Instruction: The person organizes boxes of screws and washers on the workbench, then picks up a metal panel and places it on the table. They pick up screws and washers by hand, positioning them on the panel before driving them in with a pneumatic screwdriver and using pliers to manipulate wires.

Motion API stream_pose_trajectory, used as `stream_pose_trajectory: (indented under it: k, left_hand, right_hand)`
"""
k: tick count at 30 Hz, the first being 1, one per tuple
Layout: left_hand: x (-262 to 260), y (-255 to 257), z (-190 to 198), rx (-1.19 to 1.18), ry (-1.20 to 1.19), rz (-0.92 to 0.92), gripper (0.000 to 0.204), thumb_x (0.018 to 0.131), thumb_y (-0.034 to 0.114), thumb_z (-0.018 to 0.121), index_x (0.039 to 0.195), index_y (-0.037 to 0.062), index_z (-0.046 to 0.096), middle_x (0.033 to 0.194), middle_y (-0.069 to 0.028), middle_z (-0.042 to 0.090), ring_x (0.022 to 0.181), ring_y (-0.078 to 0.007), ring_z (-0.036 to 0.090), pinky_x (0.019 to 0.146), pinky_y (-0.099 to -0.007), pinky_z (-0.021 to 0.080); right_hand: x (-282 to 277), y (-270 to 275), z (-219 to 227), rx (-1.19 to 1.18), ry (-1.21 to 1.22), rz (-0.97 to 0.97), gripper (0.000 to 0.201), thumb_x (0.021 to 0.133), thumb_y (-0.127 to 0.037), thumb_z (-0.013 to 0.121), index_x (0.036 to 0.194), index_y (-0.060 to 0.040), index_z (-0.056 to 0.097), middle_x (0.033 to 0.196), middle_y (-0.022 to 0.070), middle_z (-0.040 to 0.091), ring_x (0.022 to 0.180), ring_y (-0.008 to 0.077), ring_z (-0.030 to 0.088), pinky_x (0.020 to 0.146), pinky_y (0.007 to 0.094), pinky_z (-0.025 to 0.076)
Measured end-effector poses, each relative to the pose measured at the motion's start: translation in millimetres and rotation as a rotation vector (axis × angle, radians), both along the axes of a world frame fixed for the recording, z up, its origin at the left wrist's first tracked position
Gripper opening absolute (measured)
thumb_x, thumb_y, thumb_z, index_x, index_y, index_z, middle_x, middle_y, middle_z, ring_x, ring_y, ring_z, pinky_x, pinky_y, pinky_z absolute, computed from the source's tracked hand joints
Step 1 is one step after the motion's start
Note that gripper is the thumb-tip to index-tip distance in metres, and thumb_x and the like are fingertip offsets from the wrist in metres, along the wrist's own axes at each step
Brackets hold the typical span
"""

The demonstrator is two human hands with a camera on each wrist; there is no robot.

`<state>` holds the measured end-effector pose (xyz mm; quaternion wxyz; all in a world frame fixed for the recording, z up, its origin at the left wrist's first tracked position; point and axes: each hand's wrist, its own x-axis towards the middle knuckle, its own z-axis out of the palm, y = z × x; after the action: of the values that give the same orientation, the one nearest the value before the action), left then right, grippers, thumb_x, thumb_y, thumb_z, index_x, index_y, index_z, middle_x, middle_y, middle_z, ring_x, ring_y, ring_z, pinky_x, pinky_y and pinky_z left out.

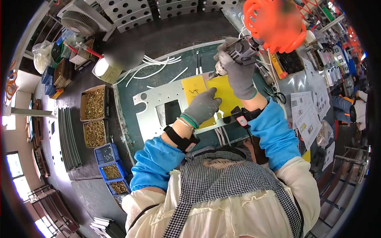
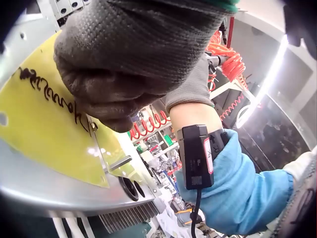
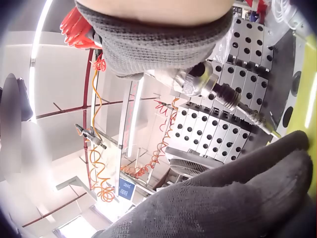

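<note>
My gloved right hand (image 1: 240, 75) grips a power drill or driver (image 1: 243, 51) from above, its body showing beyond the fingers. In the right wrist view, the tool's chuck (image 3: 225, 95) and thin bit slant down to the edge of a yellow sheet (image 3: 308, 119). My gloved left hand (image 1: 203, 106) rests on that sheet close to the bit, pressing with its fingertips. Under the hand lies a silver metal panel (image 1: 149, 115) with round holes and a rectangular cutout. Black marker writing (image 2: 52, 94) runs across the yellow surface. A narrow strip divides the yellow covering into two parts.
White tubes (image 1: 152, 63) lie behind the panel on the green mat (image 1: 131, 103). Boxes of small brass-coloured parts (image 1: 95, 103) and blue bins (image 1: 107, 154) stand at left. Scissors (image 1: 276, 95) and paper sheets (image 1: 305, 115) lie at right. A coiled orange hose (image 1: 254, 20) hangs near the tool.
</note>
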<state>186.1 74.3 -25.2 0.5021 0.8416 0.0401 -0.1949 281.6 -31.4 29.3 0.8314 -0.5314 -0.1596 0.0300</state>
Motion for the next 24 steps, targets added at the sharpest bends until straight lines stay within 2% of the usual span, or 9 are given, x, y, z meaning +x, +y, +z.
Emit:
stream_pose_trajectory:
  k: [3,6,10,13,15,19,22,24]
  left_hand:
    - [0.3,0.8,-1.7,-0.014,-0.002,0.013,0.049,0.091,0.029,0.053,0.126,-0.0050,0.049,0.100,-0.0297,0.065,0.100,-0.0433,0.061,0.086,-0.0458,0.048]
    - [0.1,1.7,0.5,-0.028,0.024,0.043,0.049,0.091,0.028,0.054,0.127,-0.0054,0.049,0.098,-0.0286,0.066,0.097,-0.0409,0.064,0.084,-0.0438,0.049]
    - [0.2,4.0,18.1,-0.077,0.112,0.044,0.050,0.090,0.026,0.054,0.129,-0.0052,0.049,0.094,-0.0263,0.068,0.091,-0.0355,0.068,0.082,-0.0399,0.051]
    - [-1.2,4.0,12.6,-0.118,0.103,0.081,0.050,0.091,0.026,0.055,0.130,-0.0048,0.049,0.090,-0.0234,0.069,0.086,-0.0311,0.070,0.079,-0.0374,0.051]
    - [-2.9,2.7,-1.4,-0.236,0.083,0.157,0.050,0.092,0.027,0.055,0.130,-0.0054,0.049,0.086,-0.0196,0.069,0.080,-0.0263,0.069,0.075,-0.0358,0.051]
    - [-6.4,8.7,18.4,-0.520,0.211,0.289,0.045,0.095,0.024,0.053,0.130,-0.0049,0.051,0.087,-0.0118,0.067,0.069,-0.0149,0.060,0.065,-0.0275,0.050]
    - [-11.3,20.3,0.4,-1.030,0.376,0.505,0.036,0.099,0.017,0.049,0.129,-0.0034,0.051,0.092,-0.0077,0.061,0.069,-0.0095,0.053,0.059,-0.0197,0.048]
    - [-17.2,25.1,-12.4,-1.280,0.414,0.592,0.034,0.099,0.013,0.046,0.128,-0.0039,0.050,0.099,-0.0091,0.060,0.075,-0.0105,0.054,0.060,-0.0175,0.050]
  right_hand:
    - [0.6,6.5,-3.4,-0.081,-0.137,-0.006,0.039,0.080,0.006,0.067,0.115,-0.0059,0.056,0.094,0.0016,0.063,0.085,0.0083,0.062,0.074,0.0242,0.051]
    - [0.3,16.6,-5.7,-0.003,-0.143,0.028,0.037,0.080,0.005,0.068,0.114,-0.0049,0.057,0.094,0.0012,0.063,0.086,0.0074,0.062,0.076,0.0236,0.051]
    - [9.5,18.0,-4.2,-0.105,-0.087,0.084,0.037,0.079,0.004,0.069,0.112,-0.0039,0.057,0.093,0.0005,0.063,0.085,0.0074,0.062,0.077,0.0233,0.051]
    - [13.2,20.3,-5.6,-0.108,-0.114,0.071,0.036,0.078,0.003,0.070,0.111,-0.0035,0.057,0.092,0.0005,0.064,0.083,0.0076,0.062,0.076,0.0238,0.052]
    - [13.2,20.4,-6.8,-0.101,-0.129,0.079,0.035,0.078,0.002,0.070,0.110,-0.0034,0.057,0.091,0.0007,0.064,0.083,0.0075,0.062,0.075,0.0240,0.052]
    - [9.4,20.4,-4.4,-0.151,-0.144,0.076,0.031,0.078,0.000,0.070,0.106,-0.0034,0.058,0.089,0.0003,0.065,0.081,0.0069,0.062,0.075,0.0239,0.051]
    - [9.1,20.2,-4.4,-0.230,-0.158,0.049,0.030,0.077,-0.002,0.071,0.104,-0.0034,0.059,0.089,-0.0001,0.065,0.081,0.0067,0.062,0.074,0.0240,0.051]
    - [10.1,21.7,-3.1,-0.247,-0.127,0.035,0.029,0.076,-0.003,0.071,0.103,-0.0034,0.059,0.089,-0.0001,0.065,0.080,0.0064,0.062,0.072,0.0241,0.051]
